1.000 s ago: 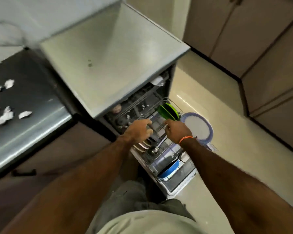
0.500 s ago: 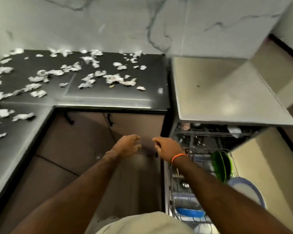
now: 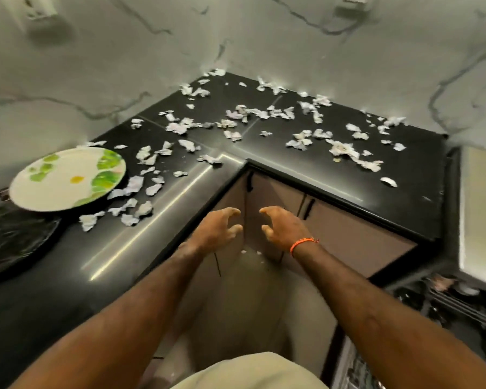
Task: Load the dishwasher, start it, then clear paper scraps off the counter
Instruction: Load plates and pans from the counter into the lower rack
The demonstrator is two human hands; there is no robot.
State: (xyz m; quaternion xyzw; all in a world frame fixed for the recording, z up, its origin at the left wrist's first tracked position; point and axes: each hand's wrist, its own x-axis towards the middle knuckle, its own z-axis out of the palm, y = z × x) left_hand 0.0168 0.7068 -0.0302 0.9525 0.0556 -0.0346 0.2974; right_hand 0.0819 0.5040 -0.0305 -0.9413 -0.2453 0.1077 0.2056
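Several white paper scraps point(image 3: 237, 116) lie scattered over the black L-shaped counter point(image 3: 410, 175). A white plate with green patches point(image 3: 68, 178) sits on the counter's left arm, partly over a dark round tray point(image 3: 14, 242). My left hand point(image 3: 218, 230) and my right hand point(image 3: 285, 228), with an orange band at the wrist, hang side by side in front of the counter's inner corner. Both hold nothing and have loosely curled fingers. The open dishwasher point(image 3: 446, 301) shows at the right edge, its upper rack only partly in view.
Beige cabinet doors point(image 3: 334, 228) with dark handles stand below the counter. The dishwasher's pale top point(image 3: 480, 209) adjoins the counter at right. A marbled wall point(image 3: 264, 37) with two sockets rises behind. A couple of small scraps lie on the floor point(image 3: 250, 252) by the cabinet corner.
My view has swung left from the dishwasher to the counter corner. Both hands left the lower rack and now hover in front of the cabinets, holding nothing. The green-patched plate came into view.
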